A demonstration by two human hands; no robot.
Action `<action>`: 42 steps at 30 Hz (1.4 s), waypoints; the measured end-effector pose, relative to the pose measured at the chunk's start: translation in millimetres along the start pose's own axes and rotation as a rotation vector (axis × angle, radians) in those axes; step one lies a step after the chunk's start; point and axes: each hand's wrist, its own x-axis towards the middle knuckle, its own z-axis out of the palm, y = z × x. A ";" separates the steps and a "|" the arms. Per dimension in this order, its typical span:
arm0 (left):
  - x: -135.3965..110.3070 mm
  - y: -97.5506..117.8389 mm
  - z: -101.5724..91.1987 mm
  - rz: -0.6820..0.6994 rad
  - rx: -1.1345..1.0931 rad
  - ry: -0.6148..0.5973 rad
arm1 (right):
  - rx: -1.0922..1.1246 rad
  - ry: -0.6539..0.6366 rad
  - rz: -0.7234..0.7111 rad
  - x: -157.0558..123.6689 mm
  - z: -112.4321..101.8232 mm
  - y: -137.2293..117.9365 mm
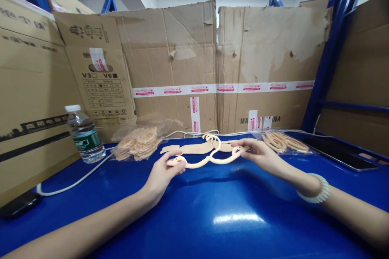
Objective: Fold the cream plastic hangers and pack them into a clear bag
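Nearest lies a broad bare stretch of glossy blue table, open between the two forearms; a bead bracelet sits on the right wrist; a black phone lies at the table's left edge beside a white cable.

Further in, the left hand pinches the looped end of a cream curved piece between thumb and fingers; the right hand grips its other end, so the piece spans the gap between them, at mid-table, low over the surface; just behind it lies a flat stack of like pieces.

Behind the left hand, a clear left bag is heaped with cream pieces; a right bag holds a thinner spread of them; a capped water bottle stands upright, water inside; a dark tablet lies flat near the right edge.

A cardboard wall closes the back and left; a blue rack post bounds the right.
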 end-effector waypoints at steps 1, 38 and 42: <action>0.1 -0.2 0.2 -0.003 -0.027 -0.002 | 0.036 -0.008 0.037 0.5 0.6 -0.2; -12.9 2.0 6.0 0.233 0.004 -0.301 | 0.425 -0.568 -0.052 -23.0 36.4 -15.5; -20.1 3.8 5.7 0.355 0.227 -0.442 | 0.453 -0.581 -0.028 -22.6 36.0 -19.2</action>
